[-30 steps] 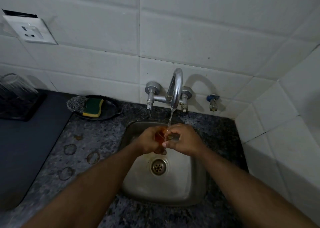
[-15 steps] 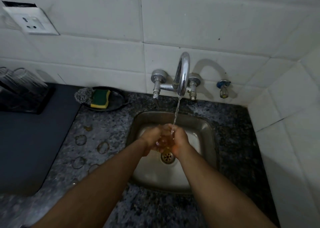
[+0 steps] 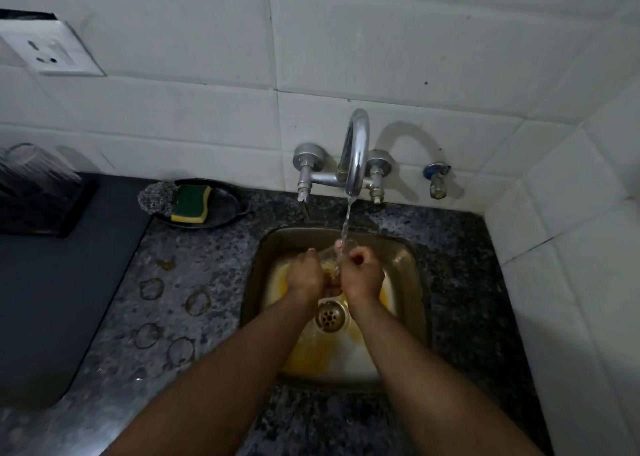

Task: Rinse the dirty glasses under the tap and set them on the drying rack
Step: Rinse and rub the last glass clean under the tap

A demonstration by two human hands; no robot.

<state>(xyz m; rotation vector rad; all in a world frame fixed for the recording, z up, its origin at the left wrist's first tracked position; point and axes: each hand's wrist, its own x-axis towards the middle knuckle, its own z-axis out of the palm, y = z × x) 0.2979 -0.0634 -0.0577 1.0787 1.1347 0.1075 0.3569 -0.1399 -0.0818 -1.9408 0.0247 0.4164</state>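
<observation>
A small clear glass (image 3: 330, 265) is held between both hands over the steel sink (image 3: 412, 282), under the water stream falling from the chrome tap (image 3: 356, 150). My left hand (image 3: 306, 275) grips the glass from the left and my right hand (image 3: 362, 275) grips it from the right, its fingers curled at the rim. Most of the glass is hidden by my hands. Yellow-orange liquid lies spread over the sink bottom around the drain (image 3: 329, 316). At the far left a black drying rack (image 3: 41, 206) holds an upturned clear glass (image 3: 31, 164).
A dark dish (image 3: 225, 213) with a green-yellow sponge (image 3: 192, 203) and steel scrubber (image 3: 157, 197) sits left of the tap. Several ring stains (image 3: 197, 302) mark the granite counter. A dark mat (image 3: 45, 299) covers the left counter. White tiled walls close in behind and on the right.
The orange liquid has left the glass and now spreads across the sink bottom. Both hands stay around the glass under the stream. The view has shifted slightly.
</observation>
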